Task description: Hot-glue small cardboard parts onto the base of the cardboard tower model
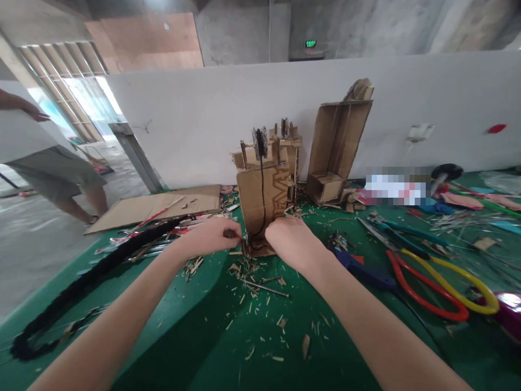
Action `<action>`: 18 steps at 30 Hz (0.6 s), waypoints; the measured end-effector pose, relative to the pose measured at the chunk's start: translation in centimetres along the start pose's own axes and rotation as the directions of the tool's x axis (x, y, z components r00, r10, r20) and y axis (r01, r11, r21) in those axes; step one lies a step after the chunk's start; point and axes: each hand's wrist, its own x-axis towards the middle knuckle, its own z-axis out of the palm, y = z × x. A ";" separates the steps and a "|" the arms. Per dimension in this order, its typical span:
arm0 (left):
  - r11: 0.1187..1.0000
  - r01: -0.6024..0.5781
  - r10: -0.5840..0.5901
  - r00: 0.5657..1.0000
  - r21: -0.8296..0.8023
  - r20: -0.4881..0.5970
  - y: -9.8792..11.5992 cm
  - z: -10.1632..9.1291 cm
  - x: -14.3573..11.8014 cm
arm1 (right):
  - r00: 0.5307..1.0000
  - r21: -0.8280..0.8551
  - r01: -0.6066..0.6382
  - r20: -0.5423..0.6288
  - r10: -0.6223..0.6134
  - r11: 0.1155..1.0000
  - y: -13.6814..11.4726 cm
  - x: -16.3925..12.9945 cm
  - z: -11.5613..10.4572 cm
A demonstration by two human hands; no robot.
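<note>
hands: 2, left (pixel 211 234), right (pixel 291 236) | cardboard tower (pixel 262 201): 1; scissors (pixel 431 279): 2

My left hand (pixel 211 234): bare, no glove, no ring or watch in sight. My right hand (pixel 291 236): bare too, nothing on wrist, no ring visible. Both my forearms uncovered along whole visible length, from wrists back to bottom edge of view; no sleeve, cuff or band anywhere on them. Forearms slender, smooth, no marks or tattoos visible. Fingertips mostly hidden behind backs of my hands, nails not visible. Nothing else of my body or clothing in view.
</note>
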 end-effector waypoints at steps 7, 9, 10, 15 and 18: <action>0.999 -0.044 0.044 0.999 -0.001 0.030 1.6 0.1 -0.1 | 0.999 -0.014 0.021 -0.024 -0.021 1.000 0.8 -0.8 0.0; 0.999 -0.042 0.042 0.999 0.027 0.015 2.0 0.2 -0.1 | 0.997 0.021 0.029 -0.075 -0.027 0.999 0.7 -1.2 -0.2; 0.998 -0.042 0.041 0.999 0.037 0.008 2.1 0.2 -0.1 | 0.994 0.053 0.032 -0.109 -0.026 0.998 0.4 -1.5 -0.3; 0.999 -0.045 0.045 0.999 0.016 -0.012 2.0 0.6 -0.1 | 0.961 0.270 0.090 -0.277 -0.012 0.959 -1.9 -2.3 -0.2; 0.998 -0.046 0.047 0.999 -0.033 0.007 2.0 0.8 -0.1 | 0.952 0.269 0.095 -0.307 -0.009 0.958 -2.9 -2.2 0.7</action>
